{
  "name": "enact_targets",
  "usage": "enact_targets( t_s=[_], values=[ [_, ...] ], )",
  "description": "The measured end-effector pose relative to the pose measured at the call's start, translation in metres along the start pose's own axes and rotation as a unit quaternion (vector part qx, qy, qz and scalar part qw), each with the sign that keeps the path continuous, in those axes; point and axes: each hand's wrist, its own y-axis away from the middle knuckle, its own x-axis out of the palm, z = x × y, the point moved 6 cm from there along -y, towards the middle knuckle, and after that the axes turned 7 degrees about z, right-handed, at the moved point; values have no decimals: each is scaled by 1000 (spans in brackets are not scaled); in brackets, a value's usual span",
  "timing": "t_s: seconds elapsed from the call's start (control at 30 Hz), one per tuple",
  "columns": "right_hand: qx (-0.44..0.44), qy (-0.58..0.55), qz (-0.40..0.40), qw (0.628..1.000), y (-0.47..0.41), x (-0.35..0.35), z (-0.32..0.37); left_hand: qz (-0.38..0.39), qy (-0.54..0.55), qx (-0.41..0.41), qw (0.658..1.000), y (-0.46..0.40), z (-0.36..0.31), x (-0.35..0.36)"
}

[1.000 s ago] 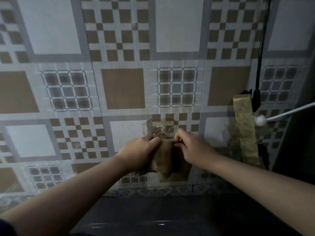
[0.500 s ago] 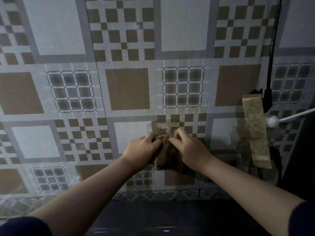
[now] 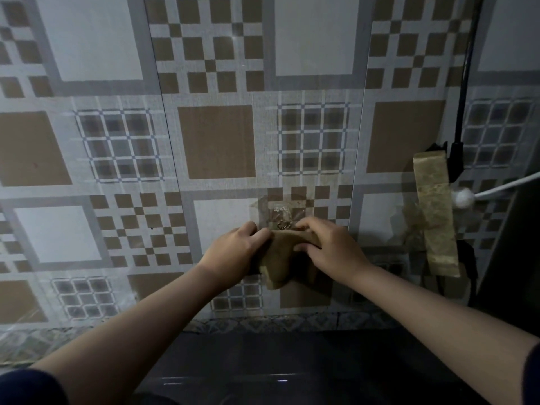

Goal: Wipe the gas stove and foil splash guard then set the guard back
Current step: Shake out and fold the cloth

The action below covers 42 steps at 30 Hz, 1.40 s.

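Hands (image 3: pixel 233 249) (image 3: pixel 330 247) pinch cloth (image 3: pixel 280 261) against wall (image 3: pixel 216 141).

A brown cloth (image 3: pixel 280 258) is hanging crumpled against the tiled wall, its top edge bunching just under a small hook (image 3: pixel 282 225).

Dim, cool light throughout. Tiled wall (image 3: pixel 216 141) patterned in brown squares, grey bands and checkered grids, filling nearly the whole view. Black cable (image 3: pixel 463 83) running down at right, beside a strip of yellowed tape (image 3: pixel 435 211). White cord (image 3: pixel 502 188) entering from the right edge. Dark surface (image 3: pixel 277 361) below.
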Motion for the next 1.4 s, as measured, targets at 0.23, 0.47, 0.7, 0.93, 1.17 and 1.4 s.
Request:
enact_targets(
  t_s=[0.23,0.47,0.7,0.93,1.17,1.4],
  values=[
    [223,-304,44,925,10,0,-16,28,177,-54,982,6,-3,-10],
    [335,-466,-2,819,22,-6,-9,-9,403,-74,912,14,-24,-22],
    [360,-574,15,735,26,-6,4,16,346,-57,936,16,-49,-23],
    [292,-639,28,711,25,-9,19,53,406,-93,907,17,-45,-27],
    [287,-672,59,680,25,8,25,87,436,-108,889,19,-36,-15],
    [287,-607,78,737,23,18,24,85,399,-120,905,18,-31,-10]
  ],
)
